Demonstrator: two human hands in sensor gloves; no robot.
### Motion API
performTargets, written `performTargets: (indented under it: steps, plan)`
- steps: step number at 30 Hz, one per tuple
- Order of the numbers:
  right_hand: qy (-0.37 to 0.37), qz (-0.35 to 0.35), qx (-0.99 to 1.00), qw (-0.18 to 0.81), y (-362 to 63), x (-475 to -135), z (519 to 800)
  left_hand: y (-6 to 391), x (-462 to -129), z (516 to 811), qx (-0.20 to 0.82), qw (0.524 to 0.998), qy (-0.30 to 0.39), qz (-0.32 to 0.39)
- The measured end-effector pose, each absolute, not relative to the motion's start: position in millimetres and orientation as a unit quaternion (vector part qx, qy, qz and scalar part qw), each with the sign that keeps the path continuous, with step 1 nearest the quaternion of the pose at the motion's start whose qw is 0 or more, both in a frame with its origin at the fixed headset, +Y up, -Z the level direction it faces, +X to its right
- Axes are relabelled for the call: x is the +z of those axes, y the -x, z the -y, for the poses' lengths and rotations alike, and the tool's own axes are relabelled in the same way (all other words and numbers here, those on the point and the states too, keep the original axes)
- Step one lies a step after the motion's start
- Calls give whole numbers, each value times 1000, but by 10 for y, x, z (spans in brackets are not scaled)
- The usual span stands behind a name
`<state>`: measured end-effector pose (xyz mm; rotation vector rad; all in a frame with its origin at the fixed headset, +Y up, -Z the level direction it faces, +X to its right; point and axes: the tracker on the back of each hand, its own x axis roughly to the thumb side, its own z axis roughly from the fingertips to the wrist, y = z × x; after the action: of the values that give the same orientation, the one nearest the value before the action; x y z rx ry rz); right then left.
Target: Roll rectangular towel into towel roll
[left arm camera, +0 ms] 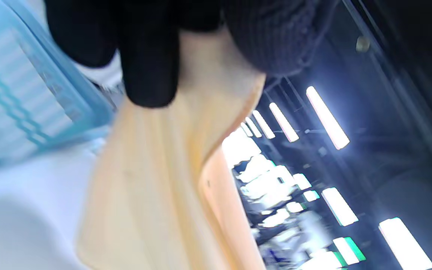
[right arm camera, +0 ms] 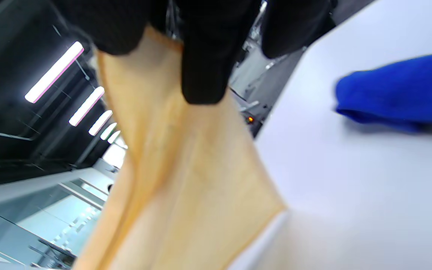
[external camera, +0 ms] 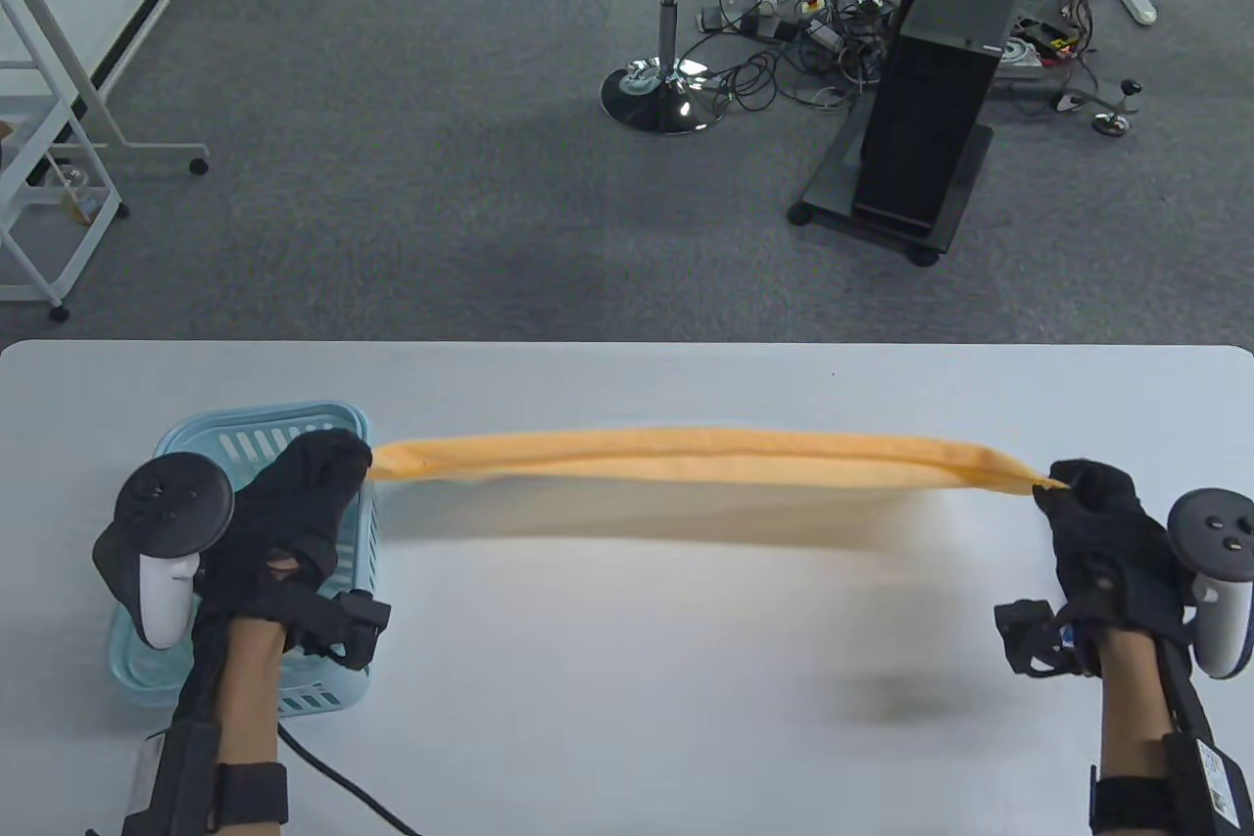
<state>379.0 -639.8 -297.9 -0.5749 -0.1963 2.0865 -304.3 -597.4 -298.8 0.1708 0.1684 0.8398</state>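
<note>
Mid-frame, left hand (external camera: 304, 503) and right hand (external camera: 1097, 513) each pinch an end of the towel (external camera: 686, 456), stretching it flat above the table (external camera: 627, 679) for rolling.

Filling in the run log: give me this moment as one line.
stage: towel stretched in air | left hand: pinching one end | right hand: pinching other end | rolling: not begun

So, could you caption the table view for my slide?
Both gloved hands, left hand and right hand, stretch an orange towel above the table.
</note>
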Motion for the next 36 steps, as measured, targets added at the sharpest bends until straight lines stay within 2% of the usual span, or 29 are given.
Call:
performTargets:
  steps: [4,12,19,24,28,33,36]
  plan:
    - [240,6,851,467,-3822,-2832,6637,3023,-2869,6149,353,930,-45,-91]
    - [270,4,875,401,-3842,-2909,6615,2903,-2892,6176,253,960,-14,-117]
    - [292,6,893,344,-3852,-3149,6635,2649,-3192,6124,147,978,-22,-149]
    - [308,5,898,315,-3874,-3479,6623,2460,-3532,6073,62,980,-31,-189]
    - [326,-1,901,286,-3843,-3665,6649,2406,-3764,6137,28,974,0,-224]
    - [322,22,904,281,-3755,-3717,6611,2354,-3845,6170,15,974,5,-227]
    - [308,8,915,261,-3731,-3676,6569,2352,-3805,6118,6,974,0,-225]
